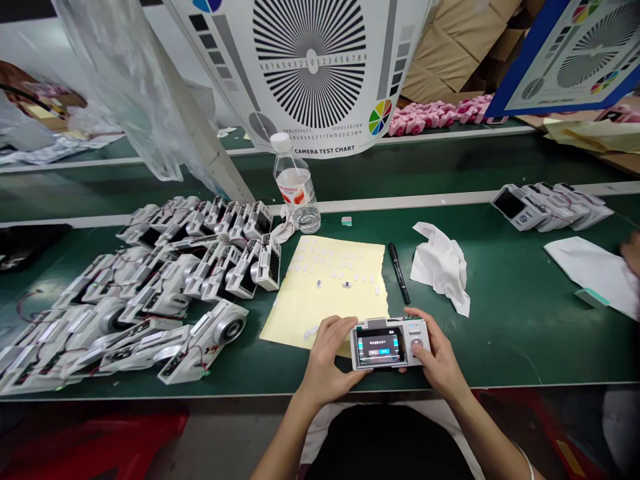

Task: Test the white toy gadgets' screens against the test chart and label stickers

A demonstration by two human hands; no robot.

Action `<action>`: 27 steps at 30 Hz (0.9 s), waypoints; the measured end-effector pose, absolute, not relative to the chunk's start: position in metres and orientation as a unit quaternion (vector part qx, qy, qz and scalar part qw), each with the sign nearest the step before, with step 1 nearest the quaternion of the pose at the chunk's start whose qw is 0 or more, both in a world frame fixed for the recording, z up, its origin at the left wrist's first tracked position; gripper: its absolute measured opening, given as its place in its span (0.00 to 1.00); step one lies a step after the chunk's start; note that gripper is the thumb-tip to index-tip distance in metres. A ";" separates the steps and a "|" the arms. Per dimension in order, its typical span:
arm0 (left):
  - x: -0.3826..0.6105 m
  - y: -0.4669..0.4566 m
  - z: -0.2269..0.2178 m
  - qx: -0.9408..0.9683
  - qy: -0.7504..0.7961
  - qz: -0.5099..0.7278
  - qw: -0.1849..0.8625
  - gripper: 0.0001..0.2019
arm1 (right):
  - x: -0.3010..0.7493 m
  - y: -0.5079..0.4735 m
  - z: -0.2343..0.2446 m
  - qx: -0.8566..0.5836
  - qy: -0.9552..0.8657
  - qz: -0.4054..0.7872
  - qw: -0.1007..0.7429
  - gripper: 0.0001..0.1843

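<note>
A white digital camera (pixel 379 347) is held level between my two hands near the front edge of the bench, its lit screen facing me with a dialog box on it. My left hand (pixel 327 363) grips its left end, fingers along the top and thumb below. My right hand (pixel 440 357) closes round the right end, the thumb lying on the round button pad. Just behind the camera lies a yellow sheet (pixel 340 260) with several small white pieces on it. A black marker pen (pixel 399 273) rests to the right of the sheet.
Rows of white cameras (pixel 170 287) with loose wires fill the left side. A water bottle (pixel 296 183) stands behind the sheet. Crumpled tissue (pixel 440 267) lies right of the pen. More cameras (pixel 550 205) sit far right, near another person's hand (pixel 631 253). A test chart (pixel 310 73) hangs above.
</note>
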State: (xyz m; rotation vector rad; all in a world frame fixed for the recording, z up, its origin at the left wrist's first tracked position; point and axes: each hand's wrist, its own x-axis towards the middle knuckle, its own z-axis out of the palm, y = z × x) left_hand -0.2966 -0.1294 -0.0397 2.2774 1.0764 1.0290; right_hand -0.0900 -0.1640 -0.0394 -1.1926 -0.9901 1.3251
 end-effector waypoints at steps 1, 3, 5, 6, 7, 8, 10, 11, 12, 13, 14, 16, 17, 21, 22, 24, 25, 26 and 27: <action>-0.296 -0.129 -0.039 0.819 0.387 0.370 0.207 0.30 | -0.090 -0.164 -0.039 -0.497 -0.408 0.557 0.525 0.24; -0.296 -0.129 -0.039 0.821 0.385 0.372 0.200 0.29 | -0.091 -0.163 -0.037 -0.503 -0.399 0.559 0.525 0.24; -0.296 -0.129 -0.039 0.822 0.383 0.374 0.194 0.29 | -0.092 -0.162 -0.035 -0.515 -0.398 0.551 0.522 0.24; -0.296 -0.130 -0.039 0.823 0.383 0.374 0.192 0.29 | -0.093 -0.162 -0.034 -0.521 -0.400 0.546 0.521 0.23; -0.296 -0.130 -0.039 0.823 0.383 0.375 0.190 0.29 | -0.093 -0.162 -0.033 -0.525 -0.403 0.540 0.520 0.23; -0.296 -0.130 -0.040 0.823 0.382 0.376 0.189 0.29 | -0.094 -0.161 -0.033 -0.527 -0.406 0.536 0.519 0.22; -0.296 -0.130 -0.040 0.823 0.383 0.375 0.189 0.30 | -0.094 -0.161 -0.034 -0.527 -0.412 0.533 0.518 0.22; -0.296 -0.129 -0.040 0.822 0.385 0.374 0.191 0.30 | -0.094 -0.161 -0.034 -0.526 -0.414 0.534 0.517 0.22; -0.296 -0.129 -0.040 0.821 0.386 0.373 0.194 0.30 | -0.094 -0.161 -0.035 -0.524 -0.415 0.536 0.516 0.22; -0.296 -0.129 -0.040 0.821 0.387 0.371 0.197 0.30 | -0.094 -0.161 -0.035 -0.522 -0.414 0.537 0.517 0.22; -0.296 -0.129 -0.040 0.820 0.388 0.370 0.200 0.30 | -0.093 -0.161 -0.036 -0.520 -0.413 0.539 0.518 0.22; -0.296 -0.129 -0.040 0.820 0.388 0.370 0.202 0.30 | -0.093 -0.161 -0.036 -0.517 -0.410 0.543 0.520 0.23; -0.296 -0.129 -0.040 0.820 0.388 0.370 0.202 0.30 | -0.093 -0.162 -0.037 -0.517 -0.409 0.544 0.519 0.22; -0.296 -0.129 -0.041 0.818 0.391 0.367 0.208 0.30 | -0.091 -0.163 -0.039 -0.516 -0.420 0.540 0.515 0.23; -0.296 -0.129 -0.041 0.817 0.391 0.368 0.208 0.30 | -0.091 -0.163 -0.040 -0.516 -0.423 0.539 0.515 0.23; -0.296 -0.129 -0.041 0.817 0.391 0.370 0.208 0.30 | -0.090 -0.163 -0.041 -0.512 -0.424 0.538 0.518 0.23; -0.296 -0.129 -0.041 0.817 0.390 0.371 0.207 0.30 | -0.090 -0.163 -0.041 -0.511 -0.425 0.537 0.520 0.23; -0.296 -0.129 -0.041 0.816 0.390 0.373 0.206 0.30 | -0.090 -0.163 -0.042 -0.510 -0.426 0.536 0.520 0.24; -0.296 -0.129 -0.041 0.817 0.390 0.373 0.205 0.30 | -0.090 -0.163 -0.041 -0.510 -0.428 0.535 0.520 0.24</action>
